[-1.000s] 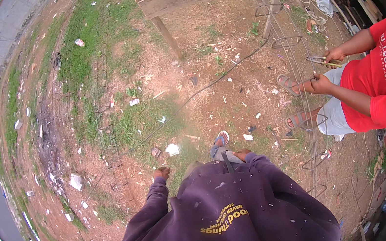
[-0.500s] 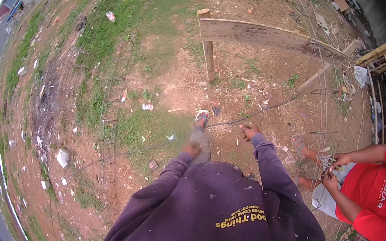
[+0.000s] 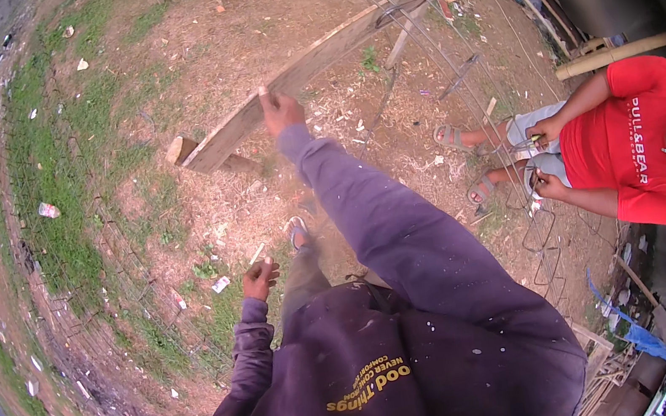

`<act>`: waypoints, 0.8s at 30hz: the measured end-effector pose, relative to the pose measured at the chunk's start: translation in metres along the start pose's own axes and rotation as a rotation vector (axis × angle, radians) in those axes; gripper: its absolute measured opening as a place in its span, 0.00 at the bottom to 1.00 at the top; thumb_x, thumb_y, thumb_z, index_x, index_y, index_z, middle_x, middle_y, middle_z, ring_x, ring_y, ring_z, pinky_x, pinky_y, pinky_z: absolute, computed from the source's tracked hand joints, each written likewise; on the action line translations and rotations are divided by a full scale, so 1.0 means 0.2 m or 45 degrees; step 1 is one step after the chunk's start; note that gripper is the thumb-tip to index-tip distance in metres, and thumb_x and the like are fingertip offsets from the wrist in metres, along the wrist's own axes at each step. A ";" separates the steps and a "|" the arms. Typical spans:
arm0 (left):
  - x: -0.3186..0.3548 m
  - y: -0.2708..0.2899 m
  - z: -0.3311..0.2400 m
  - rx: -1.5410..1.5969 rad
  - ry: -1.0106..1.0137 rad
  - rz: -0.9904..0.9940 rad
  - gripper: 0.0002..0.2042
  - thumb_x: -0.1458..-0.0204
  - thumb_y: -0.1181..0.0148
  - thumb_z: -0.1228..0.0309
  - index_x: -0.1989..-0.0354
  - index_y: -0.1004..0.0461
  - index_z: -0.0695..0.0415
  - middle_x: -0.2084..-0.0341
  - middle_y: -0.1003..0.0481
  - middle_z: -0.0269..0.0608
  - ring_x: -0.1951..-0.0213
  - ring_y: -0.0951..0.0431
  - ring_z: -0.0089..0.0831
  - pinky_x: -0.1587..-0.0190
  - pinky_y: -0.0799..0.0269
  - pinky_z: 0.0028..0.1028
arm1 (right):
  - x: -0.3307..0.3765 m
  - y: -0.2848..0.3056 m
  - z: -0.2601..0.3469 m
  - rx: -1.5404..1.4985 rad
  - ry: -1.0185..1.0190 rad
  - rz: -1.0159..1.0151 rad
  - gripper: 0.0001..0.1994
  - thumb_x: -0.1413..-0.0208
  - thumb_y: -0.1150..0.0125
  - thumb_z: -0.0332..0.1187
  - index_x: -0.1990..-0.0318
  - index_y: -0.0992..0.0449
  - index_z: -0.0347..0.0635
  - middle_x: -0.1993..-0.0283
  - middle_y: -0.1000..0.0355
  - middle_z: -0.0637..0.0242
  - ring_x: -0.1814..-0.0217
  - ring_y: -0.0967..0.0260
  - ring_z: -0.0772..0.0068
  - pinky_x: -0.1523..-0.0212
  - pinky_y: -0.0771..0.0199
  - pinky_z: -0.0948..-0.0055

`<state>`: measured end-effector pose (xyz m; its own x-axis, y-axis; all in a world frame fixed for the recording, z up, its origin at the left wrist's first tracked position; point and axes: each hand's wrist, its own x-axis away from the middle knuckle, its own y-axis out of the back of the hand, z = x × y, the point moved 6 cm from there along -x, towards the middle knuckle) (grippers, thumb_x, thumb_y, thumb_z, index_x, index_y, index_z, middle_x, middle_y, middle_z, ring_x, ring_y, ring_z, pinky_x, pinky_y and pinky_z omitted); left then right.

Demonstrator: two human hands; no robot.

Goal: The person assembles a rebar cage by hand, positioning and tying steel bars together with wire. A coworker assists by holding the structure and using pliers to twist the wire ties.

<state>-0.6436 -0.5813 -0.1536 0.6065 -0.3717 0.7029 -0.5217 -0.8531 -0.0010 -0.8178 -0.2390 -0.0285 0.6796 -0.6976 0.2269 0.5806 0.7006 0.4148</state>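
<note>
My right hand [image 3: 283, 111] reaches forward at the long wooden plank [image 3: 321, 63], overlapping its near face. One finger points up over the board; the others look loosely bent. Whether the hand touches the wood I cannot tell. The plank is fixed on edge to a short wooden post [image 3: 182, 150] at its left end. Lower down, my left hand [image 3: 260, 279] hangs beside my leg with nothing in it, its fingers loosely bent and apart.
To the right, a person in a red shirt [image 3: 638, 139] handles small items beside bent metal rods [image 3: 444, 30]. Litter such as a plastic bottle [image 3: 49, 210] lies on the grass and soil. A bamboo pole [image 3: 618, 54] and a blue sheet [image 3: 646, 343] are farther right.
My view has turned right, and the plank is nearer. My right arm has stretched forward to the plank, while my left hand has swung out to the left of my leg.
</note>
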 end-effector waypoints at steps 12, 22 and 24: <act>-0.14 -1.01 -0.60 0.311 0.141 0.748 0.34 0.44 0.51 0.43 0.43 0.39 0.63 0.50 0.30 0.49 0.54 0.25 0.42 0.54 0.26 0.39 | 1.27 0.61 -0.56 -0.621 -0.047 0.233 0.11 0.39 0.53 0.35 0.58 0.26 0.39 0.75 0.28 0.67 0.76 0.31 0.76 0.71 0.29 0.75; 0.25 -1.59 -0.22 0.287 -0.061 0.812 0.18 0.38 0.56 0.51 0.62 0.33 0.54 0.80 0.34 0.32 0.79 0.32 0.27 0.71 0.30 0.32 | 2.30 1.03 -1.30 -0.717 -0.288 -0.039 0.13 0.46 0.58 0.28 0.60 0.26 0.37 0.70 0.24 0.61 0.69 0.28 0.74 0.65 0.28 0.73; 0.43 -1.71 -0.15 0.239 -0.075 0.818 0.18 0.38 0.56 0.50 0.61 0.33 0.54 0.82 0.36 0.31 0.81 0.36 0.24 0.75 0.35 0.29 | 2.56 1.08 -1.48 -0.797 -0.501 -0.096 0.14 0.49 0.57 0.26 0.61 0.24 0.36 0.68 0.24 0.62 0.68 0.28 0.75 0.63 0.29 0.76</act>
<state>-0.4322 -0.3106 -0.0711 0.2448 -0.8417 0.4813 -0.6800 -0.5029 -0.5336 -0.2111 -0.4004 -0.0828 0.4855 -0.6670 0.5651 0.8459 0.5215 -0.1112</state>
